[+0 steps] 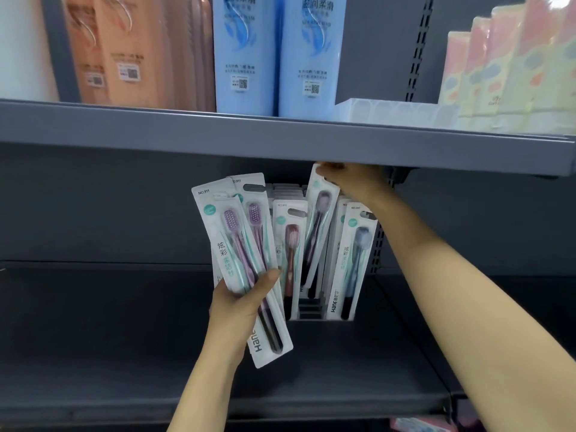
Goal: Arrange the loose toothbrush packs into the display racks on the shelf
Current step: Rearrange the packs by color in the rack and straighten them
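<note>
Pinching the top edge of a dark-brush pack [319,232] just under the lip of the upper shelf [280,141], the right hand [349,179] has its fingers curled over the card, and the pack hangs tilted, its long axis running down and to the left with its foot in the display rack [311,310]. That foot looks aimed at the middle slot, between the red-brush pack [291,254] and the blue-brush pack [353,260] already standing there, so I'd say the coming move turns on straightening the card and lowering it along its own length. The left hand [240,304] grips a fan of purple-brush packs [243,269] low down, thumb across the front, heads up and leaning left, held just in front of the rack's left edge. The rack sits at the back of the lower shelf [124,338].
</note>
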`<state>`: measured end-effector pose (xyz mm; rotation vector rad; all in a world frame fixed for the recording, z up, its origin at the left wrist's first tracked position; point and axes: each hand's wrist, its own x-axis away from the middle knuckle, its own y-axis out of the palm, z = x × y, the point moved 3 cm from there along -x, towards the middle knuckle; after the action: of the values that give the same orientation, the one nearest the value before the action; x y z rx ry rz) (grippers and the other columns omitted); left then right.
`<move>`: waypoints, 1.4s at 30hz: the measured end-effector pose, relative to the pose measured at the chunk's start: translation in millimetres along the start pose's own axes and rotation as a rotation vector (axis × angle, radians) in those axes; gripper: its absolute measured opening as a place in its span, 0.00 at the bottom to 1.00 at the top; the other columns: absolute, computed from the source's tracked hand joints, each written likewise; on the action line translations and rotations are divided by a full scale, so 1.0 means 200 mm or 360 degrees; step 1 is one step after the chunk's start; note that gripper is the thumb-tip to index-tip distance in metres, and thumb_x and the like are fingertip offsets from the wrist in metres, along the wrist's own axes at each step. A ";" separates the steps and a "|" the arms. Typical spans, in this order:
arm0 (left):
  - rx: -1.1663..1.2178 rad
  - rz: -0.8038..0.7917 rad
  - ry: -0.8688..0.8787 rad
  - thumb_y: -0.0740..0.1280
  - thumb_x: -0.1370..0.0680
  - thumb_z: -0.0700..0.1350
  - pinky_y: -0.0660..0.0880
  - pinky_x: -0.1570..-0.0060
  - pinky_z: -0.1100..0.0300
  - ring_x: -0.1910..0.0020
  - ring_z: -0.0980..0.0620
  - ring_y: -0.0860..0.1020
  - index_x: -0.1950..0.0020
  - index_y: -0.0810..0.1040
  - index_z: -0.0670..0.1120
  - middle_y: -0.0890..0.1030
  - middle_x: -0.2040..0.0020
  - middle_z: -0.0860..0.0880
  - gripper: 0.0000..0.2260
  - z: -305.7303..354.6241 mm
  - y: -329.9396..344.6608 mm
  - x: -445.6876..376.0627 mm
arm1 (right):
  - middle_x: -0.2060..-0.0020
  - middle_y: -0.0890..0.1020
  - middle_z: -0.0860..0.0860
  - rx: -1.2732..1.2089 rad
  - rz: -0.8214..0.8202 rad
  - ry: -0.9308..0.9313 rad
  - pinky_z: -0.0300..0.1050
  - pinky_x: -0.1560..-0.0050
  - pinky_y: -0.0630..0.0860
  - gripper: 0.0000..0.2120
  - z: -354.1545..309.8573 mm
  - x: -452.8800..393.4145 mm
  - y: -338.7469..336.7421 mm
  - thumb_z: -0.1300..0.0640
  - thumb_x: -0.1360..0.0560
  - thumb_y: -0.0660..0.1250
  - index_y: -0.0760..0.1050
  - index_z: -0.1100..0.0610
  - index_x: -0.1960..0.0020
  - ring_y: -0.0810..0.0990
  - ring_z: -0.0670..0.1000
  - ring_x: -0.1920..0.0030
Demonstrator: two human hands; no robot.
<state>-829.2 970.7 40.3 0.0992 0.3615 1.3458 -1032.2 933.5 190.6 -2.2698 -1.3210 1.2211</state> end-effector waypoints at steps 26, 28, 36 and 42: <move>0.0292 -0.0320 -0.0353 0.71 0.36 0.40 0.77 0.56 0.56 0.60 0.54 0.84 0.60 0.87 0.49 0.86 0.60 0.50 0.08 -0.03 0.10 0.04 | 0.56 0.82 0.48 -0.0311 -0.0049 0.0109 0.23 0.70 0.68 0.10 0.04 0.12 -0.04 0.58 0.24 0.67 0.81 0.58 0.45 0.78 0.34 0.68; 0.0285 -0.0341 -0.0342 0.71 0.36 0.41 0.77 0.55 0.56 0.60 0.55 0.84 0.64 0.87 0.52 0.86 0.60 0.51 0.08 -0.02 0.11 0.05 | 0.61 0.81 0.46 -0.0338 -0.0032 0.0090 0.23 0.72 0.67 0.09 0.03 0.13 -0.04 0.59 0.25 0.68 0.81 0.58 0.45 0.77 0.35 0.70; 0.0230 -0.0298 -0.0400 0.79 0.39 0.40 0.75 0.45 0.53 0.54 0.53 0.84 0.45 0.81 0.45 0.86 0.55 0.49 0.23 -0.06 0.12 0.02 | 0.68 0.79 0.46 -0.0453 -0.0244 0.0058 0.31 0.73 0.70 0.05 -0.03 0.17 0.03 0.61 0.26 0.68 0.80 0.56 0.51 0.73 0.38 0.73; 0.0247 -0.0273 -0.0354 0.77 0.36 0.42 0.77 0.54 0.55 0.54 0.50 0.84 0.46 0.80 0.48 0.86 0.54 0.48 0.19 -0.06 0.08 0.01 | 0.66 0.81 0.46 -0.0498 -0.0458 0.0002 0.43 0.66 0.75 0.06 -0.04 0.21 0.14 0.55 0.22 0.64 0.77 0.55 0.48 0.78 0.48 0.69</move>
<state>-847.2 975.1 32.0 0.3372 0.2793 1.1232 -999.4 952.6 156.7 -2.1656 -1.8729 0.9717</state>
